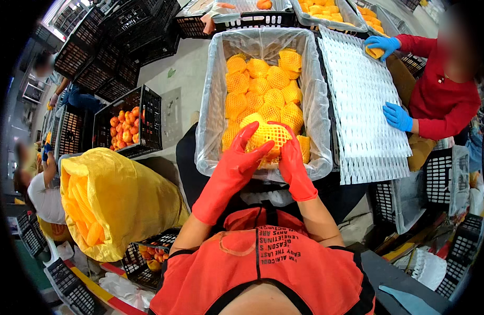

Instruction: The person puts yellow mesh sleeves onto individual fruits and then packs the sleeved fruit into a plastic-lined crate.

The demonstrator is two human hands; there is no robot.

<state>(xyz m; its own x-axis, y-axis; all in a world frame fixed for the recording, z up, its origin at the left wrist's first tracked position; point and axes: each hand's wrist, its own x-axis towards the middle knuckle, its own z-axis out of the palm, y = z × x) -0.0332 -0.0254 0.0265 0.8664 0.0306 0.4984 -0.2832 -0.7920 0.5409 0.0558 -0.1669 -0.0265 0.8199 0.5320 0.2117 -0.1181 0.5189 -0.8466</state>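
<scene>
Both hands in red rubber gloves close around one fruit in a yellow foam net sleeve (271, 137). The left hand (237, 163) cups it from the left and below, fingers spread up over its top; the right hand (292, 160) presses its right flank, fingers curled. So the grip is two-handed and shut on the fruit, which sits between the palms, roughly round with no clear long axis. Just beyond the grip, slightly lower, lies the plastic-lined crate (210, 105) of netted fruit (263, 84); the open spot is at its near edge, about equally close to either hand.
</scene>
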